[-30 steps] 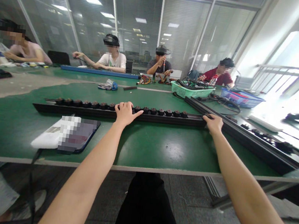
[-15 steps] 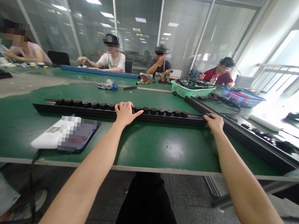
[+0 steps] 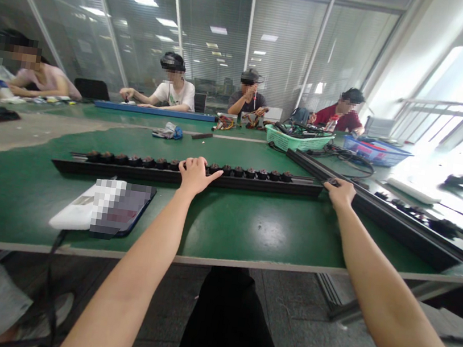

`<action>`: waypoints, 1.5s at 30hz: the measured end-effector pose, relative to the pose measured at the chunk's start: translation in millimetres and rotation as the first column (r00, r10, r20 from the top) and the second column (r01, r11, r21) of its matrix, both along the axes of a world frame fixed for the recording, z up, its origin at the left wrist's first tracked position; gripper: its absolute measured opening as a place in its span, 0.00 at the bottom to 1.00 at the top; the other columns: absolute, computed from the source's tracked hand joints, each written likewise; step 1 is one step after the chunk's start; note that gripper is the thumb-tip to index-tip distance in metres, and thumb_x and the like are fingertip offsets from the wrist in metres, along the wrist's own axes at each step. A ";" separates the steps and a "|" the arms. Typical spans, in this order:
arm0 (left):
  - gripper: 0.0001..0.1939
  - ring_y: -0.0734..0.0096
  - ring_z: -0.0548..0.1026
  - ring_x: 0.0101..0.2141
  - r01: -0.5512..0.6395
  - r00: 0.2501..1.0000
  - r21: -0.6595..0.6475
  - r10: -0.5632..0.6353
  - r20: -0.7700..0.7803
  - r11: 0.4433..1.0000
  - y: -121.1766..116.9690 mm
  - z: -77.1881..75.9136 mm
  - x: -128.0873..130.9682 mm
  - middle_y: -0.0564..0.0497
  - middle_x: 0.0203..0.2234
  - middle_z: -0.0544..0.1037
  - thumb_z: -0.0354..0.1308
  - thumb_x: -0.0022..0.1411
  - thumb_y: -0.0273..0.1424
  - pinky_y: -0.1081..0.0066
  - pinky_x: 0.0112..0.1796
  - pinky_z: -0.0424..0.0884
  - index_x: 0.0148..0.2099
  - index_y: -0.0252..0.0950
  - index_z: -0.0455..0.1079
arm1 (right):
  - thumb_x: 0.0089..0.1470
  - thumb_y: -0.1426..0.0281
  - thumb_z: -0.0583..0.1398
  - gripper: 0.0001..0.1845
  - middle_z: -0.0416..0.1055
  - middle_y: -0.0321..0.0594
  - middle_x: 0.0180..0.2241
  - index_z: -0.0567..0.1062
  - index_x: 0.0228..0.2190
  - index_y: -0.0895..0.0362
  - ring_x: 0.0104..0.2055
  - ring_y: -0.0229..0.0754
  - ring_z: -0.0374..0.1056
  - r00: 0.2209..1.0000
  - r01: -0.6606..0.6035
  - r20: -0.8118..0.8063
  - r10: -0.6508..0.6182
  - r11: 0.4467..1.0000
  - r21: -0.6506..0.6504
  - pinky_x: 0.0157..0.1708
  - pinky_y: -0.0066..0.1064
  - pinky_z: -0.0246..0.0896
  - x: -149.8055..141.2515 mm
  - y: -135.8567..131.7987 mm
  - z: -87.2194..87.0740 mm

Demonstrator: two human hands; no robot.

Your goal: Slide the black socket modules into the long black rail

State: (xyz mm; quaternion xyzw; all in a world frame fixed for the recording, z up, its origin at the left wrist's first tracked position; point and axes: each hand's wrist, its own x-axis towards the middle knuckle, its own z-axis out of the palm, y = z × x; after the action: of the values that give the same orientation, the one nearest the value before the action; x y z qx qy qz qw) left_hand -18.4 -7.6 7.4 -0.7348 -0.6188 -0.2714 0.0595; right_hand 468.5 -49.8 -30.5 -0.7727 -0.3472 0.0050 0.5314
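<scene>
Left hand (image 3: pixel 195 177) resting with fingers spread open on a long black rail (image 3: pixel 256 184) lined with dark round parts (image 3: pixel 249 172), right hand (image 3: pixel 339 193) curling over a second black rail (image 3: pixel 396 226), grip unclear, both rails lying on a green workbench (image 3: pixel 15 206)

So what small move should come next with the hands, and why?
Probably shift the right hand left onto the end of the black bar: it rests on the angled rail just past that end, while the left hand already lies on the bar.
</scene>
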 end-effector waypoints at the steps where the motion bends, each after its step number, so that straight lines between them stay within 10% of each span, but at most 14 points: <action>1: 0.28 0.42 0.64 0.63 0.003 1.000 0.002 -0.003 0.002 1.000 0.7 -0.5 -0.3 0.36 0.57 0.76 0.55 0.69 0.58 0.45 0.66 0.53 0.56 0.41 0.67 | 0.44 0.66 0.70 0.12 0.78 0.43 0.32 0.84 0.34 0.57 0.45 0.55 0.75 1.000 0.016 0.002 -0.016 1.000 -0.002 0.57 0.49 0.69 4.2 -1.0 -1.0; 13: 0.28 0.42 0.64 0.63 0.002 1.000 -0.008 -0.002 0.002 1.000 -1.6 1.9 0.5 0.36 0.57 0.76 0.56 0.69 0.58 0.46 0.66 0.53 0.56 0.41 0.67 | 0.49 0.63 0.73 0.24 0.76 0.63 0.50 0.81 0.47 0.60 0.58 0.68 0.71 0.963 0.151 0.264 -0.059 0.927 -0.345 0.57 0.60 0.65 -7.8 -14.3 8.9; 25: 0.28 0.42 0.65 0.63 -0.010 1.000 0.005 0.010 -0.011 1.000 -2.3 2.7 1.3 0.37 0.56 0.76 0.56 0.69 0.58 0.47 0.65 0.54 0.55 0.41 0.67 | 0.63 0.70 0.56 0.17 0.67 0.64 0.55 0.78 0.50 0.61 0.60 0.65 0.59 0.837 0.238 0.536 -0.111 0.956 -0.173 0.58 0.62 0.52 -40.0 -28.5 25.9; 32: 0.28 0.42 0.65 0.62 -0.007 1.000 0.002 0.007 -0.007 1.000 0.5 0.6 0.0 0.36 0.56 0.76 0.56 0.69 0.58 0.47 0.65 0.54 0.54 0.40 0.67 | 0.69 0.64 0.51 0.20 0.71 0.61 0.49 0.78 0.49 0.61 0.53 0.62 0.61 0.669 -0.082 0.724 0.169 0.985 -0.154 0.54 0.54 0.55 -97.6 -10.2 25.7; 37: 0.28 0.41 0.65 0.63 0.008 1.000 0.014 -0.008 0.008 1.000 1.5 -1.0 -1.1 0.36 0.56 0.76 0.57 0.69 0.58 0.47 0.65 0.53 0.55 0.39 0.67 | 0.68 0.70 0.51 0.20 0.76 0.57 0.51 0.80 0.52 0.58 0.52 0.57 0.68 0.540 -0.380 0.738 0.404 0.900 -0.215 0.57 0.49 0.58 -133.7 10.0 13.9; 45: 0.28 0.42 0.65 0.63 0.006 1.000 0.020 -0.006 0.001 1.000 2.6 -1.7 -1.2 0.37 0.56 0.77 0.56 0.69 0.59 0.46 0.65 0.54 0.54 0.40 0.67 | 0.62 0.76 0.52 0.22 0.78 0.54 0.49 0.84 0.46 0.57 0.53 0.57 0.70 0.612 -0.549 0.639 0.467 0.832 -0.083 0.60 0.50 0.65 -128.5 27.2 -0.7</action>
State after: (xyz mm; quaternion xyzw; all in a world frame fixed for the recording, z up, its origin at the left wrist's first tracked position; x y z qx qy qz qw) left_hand -19.6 -5.0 5.7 -0.7358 -0.6139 -0.2782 0.0657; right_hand 340.0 -22.5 -31.1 -0.5631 -0.7096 -0.1266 0.4042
